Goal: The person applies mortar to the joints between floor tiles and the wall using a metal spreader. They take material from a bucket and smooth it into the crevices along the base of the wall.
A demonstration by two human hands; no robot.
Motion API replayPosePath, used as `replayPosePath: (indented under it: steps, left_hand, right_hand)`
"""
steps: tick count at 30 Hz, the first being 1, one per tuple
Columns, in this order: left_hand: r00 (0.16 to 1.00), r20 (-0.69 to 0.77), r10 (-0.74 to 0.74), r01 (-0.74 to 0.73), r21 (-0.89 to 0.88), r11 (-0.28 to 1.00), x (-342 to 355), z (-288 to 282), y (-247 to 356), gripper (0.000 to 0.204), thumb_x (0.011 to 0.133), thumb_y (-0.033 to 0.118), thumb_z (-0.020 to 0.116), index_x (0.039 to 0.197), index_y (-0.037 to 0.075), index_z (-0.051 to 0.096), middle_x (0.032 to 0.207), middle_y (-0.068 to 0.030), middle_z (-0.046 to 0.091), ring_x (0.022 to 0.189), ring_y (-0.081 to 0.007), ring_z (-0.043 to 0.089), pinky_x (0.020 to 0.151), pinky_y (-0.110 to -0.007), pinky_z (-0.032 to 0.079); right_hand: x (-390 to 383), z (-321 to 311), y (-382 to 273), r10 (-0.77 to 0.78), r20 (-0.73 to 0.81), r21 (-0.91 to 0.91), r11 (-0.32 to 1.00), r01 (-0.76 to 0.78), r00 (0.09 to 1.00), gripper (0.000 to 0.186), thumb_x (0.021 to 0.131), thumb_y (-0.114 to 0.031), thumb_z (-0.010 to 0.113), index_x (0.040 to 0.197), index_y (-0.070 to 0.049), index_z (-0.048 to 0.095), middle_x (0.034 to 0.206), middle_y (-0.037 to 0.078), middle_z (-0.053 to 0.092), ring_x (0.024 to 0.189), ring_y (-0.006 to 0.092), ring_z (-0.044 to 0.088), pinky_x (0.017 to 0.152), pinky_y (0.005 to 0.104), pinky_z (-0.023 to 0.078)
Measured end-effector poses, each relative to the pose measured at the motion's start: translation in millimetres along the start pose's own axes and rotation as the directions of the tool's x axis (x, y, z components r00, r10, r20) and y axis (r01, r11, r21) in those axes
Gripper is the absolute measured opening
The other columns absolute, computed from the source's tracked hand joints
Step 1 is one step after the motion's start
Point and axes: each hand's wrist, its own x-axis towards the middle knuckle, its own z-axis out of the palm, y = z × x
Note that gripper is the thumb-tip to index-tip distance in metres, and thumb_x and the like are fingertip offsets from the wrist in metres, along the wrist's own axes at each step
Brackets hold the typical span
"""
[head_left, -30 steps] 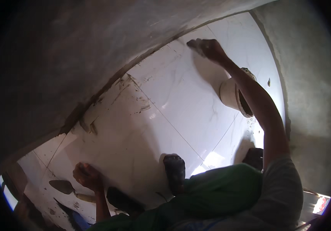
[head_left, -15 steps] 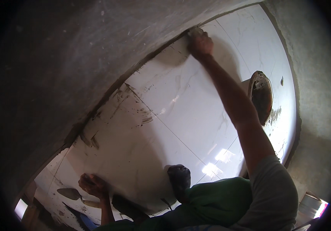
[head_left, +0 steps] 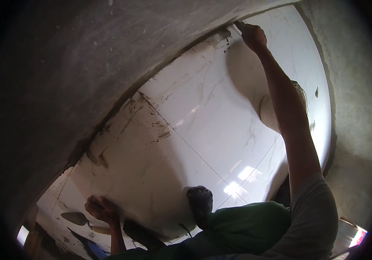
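Observation:
At the far end, my right hand (head_left: 254, 37) is held at the joint between the wall and the floor tiles. A finger or thin end points at the joint; the other fingers are curled, and what they hold, if anything, is hidden. Beside it, a dark wet mortar patch (head_left: 225, 34) lies along the joint. Near my body, my left hand (head_left: 101, 209) leans on the tile with its fingers apart and nothing visible in it. A pointing trowel (head_left: 75, 218) with a pale handle lies just left of it. Behind my right forearm stands a bucket (head_left: 269, 113), partly covered.
Glossy white marbled tiles (head_left: 212, 130) with dark smears cover the floor. A grey plastered wall (head_left: 64, 86) runs along the left, another wall (head_left: 355, 104) along the right. My dark-covered knee or foot (head_left: 200, 201) rests on the tiles. Something blue (head_left: 95, 250) lies near the trowel.
My right hand has moved right and slightly up along the joint, leaving dark mortar behind it. My right forearm now covers much of the bucket. The left hand has hardly moved.

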Motion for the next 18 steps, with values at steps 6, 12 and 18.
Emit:
replayPosePath:
  steps: [6,12,18]
  left_hand:
    - [1.000,-0.014,-0.001,0.000,-0.047,0.999,-2,4,0,0.049,0.105,0.037,0.056,0.127,-0.007,0.057,0.117,-0.0272,0.058,0.113,-0.0465,0.056,0.100,-0.057,0.044]
    - [1.000,-0.025,0.015,-0.016,-0.030,0.999,-1,-7,-4,0.045,0.106,0.035,0.056,0.125,-0.006,0.058,0.115,-0.0255,0.060,0.112,-0.0453,0.057,0.099,-0.056,0.044]
    - [0.999,-0.038,-0.014,0.009,-0.105,0.994,1,3,6,0.041,0.107,0.035,0.057,0.123,-0.002,0.059,0.112,-0.0225,0.061,0.110,-0.0424,0.057,0.098,-0.053,0.045]
  right_hand:
    - [31,42,28,-0.219,-0.044,-0.033,0.975,0.218,0.975,0.025,0.109,-0.036,0.048,0.122,-0.025,0.067,0.099,0.010,0.075,0.088,0.0343,0.074,0.074,0.0461,0.060]
    - [21,27,-10,-0.321,0.017,-0.043,0.946,0.321,0.947,0.027,0.109,-0.039,0.049,0.114,-0.021,0.069,0.077,0.011,0.068,0.075,0.0270,0.071,0.067,0.0432,0.056]
    - [19,28,-2,-0.212,0.032,0.012,0.977,0.212,0.977,0.029,0.109,-0.039,0.049,0.115,-0.020,0.071,0.071,0.011,0.067,0.065,0.0261,0.068,0.065,0.0420,0.055]
